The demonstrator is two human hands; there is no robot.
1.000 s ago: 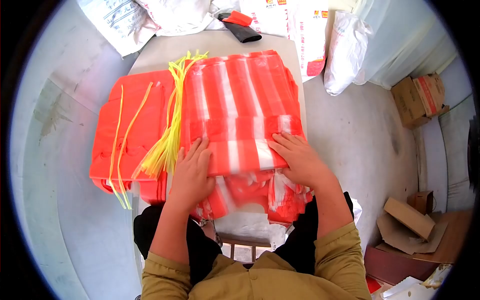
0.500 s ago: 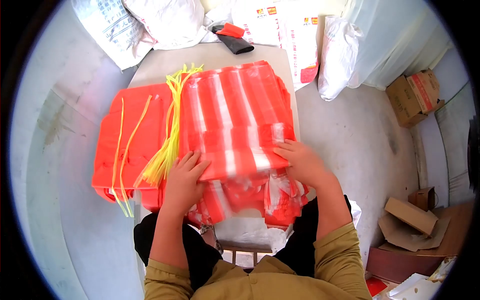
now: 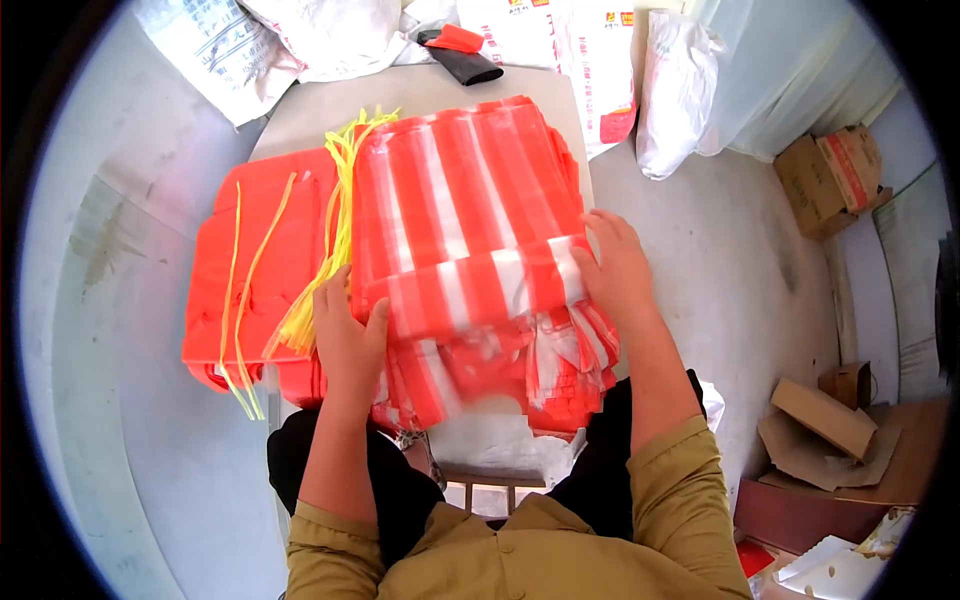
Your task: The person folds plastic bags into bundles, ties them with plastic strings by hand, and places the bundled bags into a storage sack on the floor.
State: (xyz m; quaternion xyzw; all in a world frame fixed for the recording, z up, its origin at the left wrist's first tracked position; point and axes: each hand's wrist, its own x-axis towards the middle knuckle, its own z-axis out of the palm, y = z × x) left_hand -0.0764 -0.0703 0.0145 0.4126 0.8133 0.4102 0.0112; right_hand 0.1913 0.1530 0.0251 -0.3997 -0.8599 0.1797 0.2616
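A stack of red-and-white striped plastic bags [image 3: 465, 190] lies on the table before me, its near part folded over into a band. Below the fold, crumpled bag ends hang toward my lap. My left hand [image 3: 350, 335] is at the near left corner of the band, thumb and fingers apart. At the right edge of the stack is my right hand [image 3: 618, 265], fingers stretched forward and thumb spread against the band. Neither hand grips anything. Yellow ties [image 3: 335, 230] lie in a bundle along the stack's left side, close to my left fingertips.
Plain red folded bags [image 3: 260, 230] lie left of the stack, with two loose yellow ties on top. A black-and-red roll [image 3: 465, 58] rests at the far table edge [image 3: 400, 90]. White sacks [image 3: 330, 35] stand behind. Cardboard boxes [image 3: 825, 180] are on the floor at right.
Both hands have moved from on top of the folded band out to its sides, the right one farther forward. The band now lies flatter. The whole view has shifted slightly.
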